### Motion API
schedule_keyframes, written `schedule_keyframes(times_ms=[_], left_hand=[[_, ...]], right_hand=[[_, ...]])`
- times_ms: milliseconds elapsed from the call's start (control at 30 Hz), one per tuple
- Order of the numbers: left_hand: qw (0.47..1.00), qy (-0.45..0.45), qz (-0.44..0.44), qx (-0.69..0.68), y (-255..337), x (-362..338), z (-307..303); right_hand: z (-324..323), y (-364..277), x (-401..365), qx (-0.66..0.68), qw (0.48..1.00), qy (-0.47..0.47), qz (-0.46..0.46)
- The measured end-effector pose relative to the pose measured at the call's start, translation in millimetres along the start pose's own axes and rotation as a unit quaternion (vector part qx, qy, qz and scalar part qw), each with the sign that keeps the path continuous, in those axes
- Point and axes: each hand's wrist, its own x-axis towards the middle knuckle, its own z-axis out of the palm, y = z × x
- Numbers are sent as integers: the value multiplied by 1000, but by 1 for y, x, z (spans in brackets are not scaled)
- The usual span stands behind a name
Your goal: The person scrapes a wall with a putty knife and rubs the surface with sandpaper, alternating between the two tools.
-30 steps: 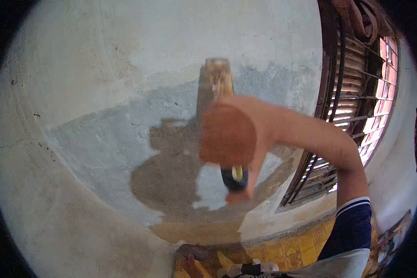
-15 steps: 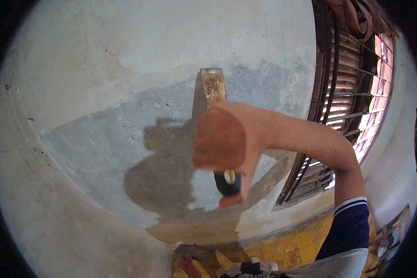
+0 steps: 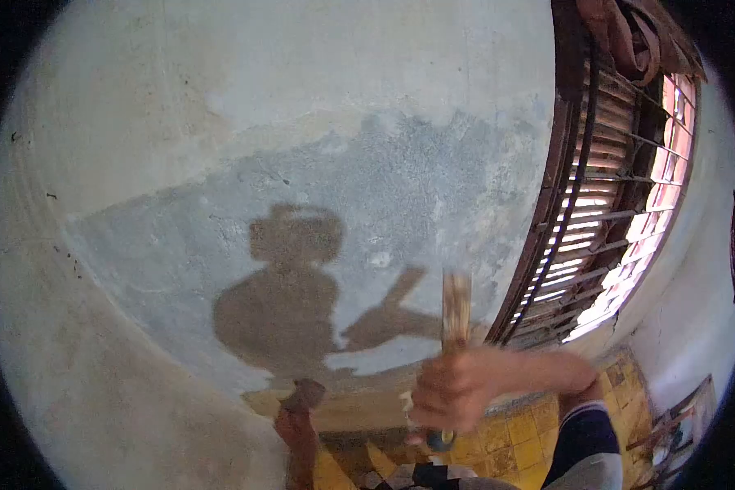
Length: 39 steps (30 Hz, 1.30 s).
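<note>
My right hand [image 3: 457, 388] is wrapped round the dark handle of a scraper [image 3: 456, 306], whose worn, flat blade points up and is blurred by motion. The tool is held away from the wall [image 3: 367, 163], at the lower centre right. Low at the left of centre, my left hand [image 3: 296, 425] grips a dark, flat piece [image 3: 305, 394] that I cannot make out clearly. A grey patch on the wall carries the shadow of my head, right hand and tool.
A barred window [image 3: 604, 196] with slats stands at the right, with cloth hanging at its top. Yellow floor tiles [image 3: 518, 437] show below. Framed items [image 3: 682, 429] lean at the lower right.
My right hand has moved down and to the right with the scraper, whose blade has left the wall. My left hand has risen into fuller view with its dark piece.
</note>
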Motion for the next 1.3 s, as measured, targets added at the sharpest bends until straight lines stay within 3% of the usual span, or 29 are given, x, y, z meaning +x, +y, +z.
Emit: schedule_keyframes(times_ms=[67,100,167,233,300,367,400,467,567,633,700,733,833,900,967,1033,1133,1300], left_hand=[[987,31,138,81,19,44,6],[966,53,237,88,59,72,11],[948,60,296,96,119,107,15],[908,102,386,126,158,141,24],[836,136,524,92,165,190,39],[834,153,514,130,216,211,59],[831,143,521,130,242,219,72],[809,124,561,124,277,233,106],[752,96,640,124,304,232,164],[735,55,648,193,318,213,202],[740,-64,641,193,329,192,228],[714,-62,673,186,330,190,228],[657,-6,723,213,338,190,223],[651,88,693,298,338,209,199],[749,134,615,207,332,233,167],[865,160,436,191,330,226,137],[856,225,427,186,310,239,101],[765,200,579,199,286,242,61]], right_hand=[[13,-42,-17,108,991,7,72],[39,-63,-41,147,981,55,117],[75,-101,-69,211,938,123,246],[91,-135,-78,255,863,158,407],[134,-169,-110,301,777,263,487],[170,-213,-139,300,685,322,580],[167,-220,-165,259,765,198,555],[172,-246,-189,279,750,164,577],[170,-269,-199,401,567,273,665],[165,-268,-205,435,514,302,675],[162,-261,-210,458,488,313,674],[163,-259,-213,466,483,316,671],[163,-249,-221,495,466,320,660],[164,-247,-225,513,454,318,655],[166,-239,-228,533,444,319,645],[170,-240,-232,551,434,318,638],[177,-235,-237,574,420,319,627],[194,-227,-243,609,407,317,602]])
